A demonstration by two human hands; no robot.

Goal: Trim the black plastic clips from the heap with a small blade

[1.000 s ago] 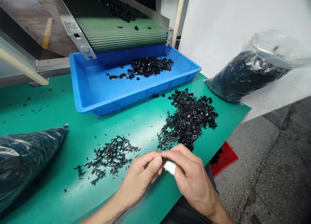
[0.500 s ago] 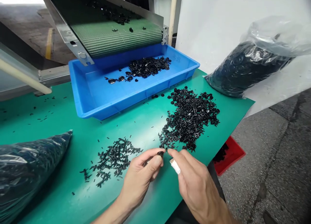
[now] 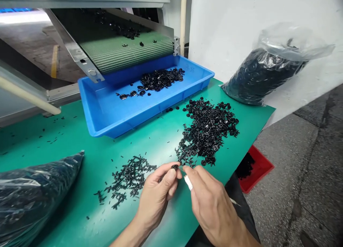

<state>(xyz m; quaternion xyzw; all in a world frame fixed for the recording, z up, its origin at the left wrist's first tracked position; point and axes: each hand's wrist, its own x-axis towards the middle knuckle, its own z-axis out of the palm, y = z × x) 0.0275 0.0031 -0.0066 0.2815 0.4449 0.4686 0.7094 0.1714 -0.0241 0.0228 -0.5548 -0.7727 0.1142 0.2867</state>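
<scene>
My left hand pinches a small round black plastic part between thumb and fingers. Close beside it, my right hand is closed, its fingertips almost at the part. A thin sliver shows at those fingertips, too small to make out. White wrapping shows on or against a right-hand finger; which, I cannot tell. Just beyond my hands lies a heap of black plastic parts, discs and branched pieces mixed. Left of my left hand spreads a smaller pile of thin black branched scraps.
A blue tray with black parts stands under the end of a green conveyor belt. Filled plastic bags sit at the left and back right. Below the green table's right edge is a red bin.
The view has shifted slightly, so the surroundings sit a little lower at the left. My right fingertips have moved slightly against the part; my left hand keeps its pinch.
</scene>
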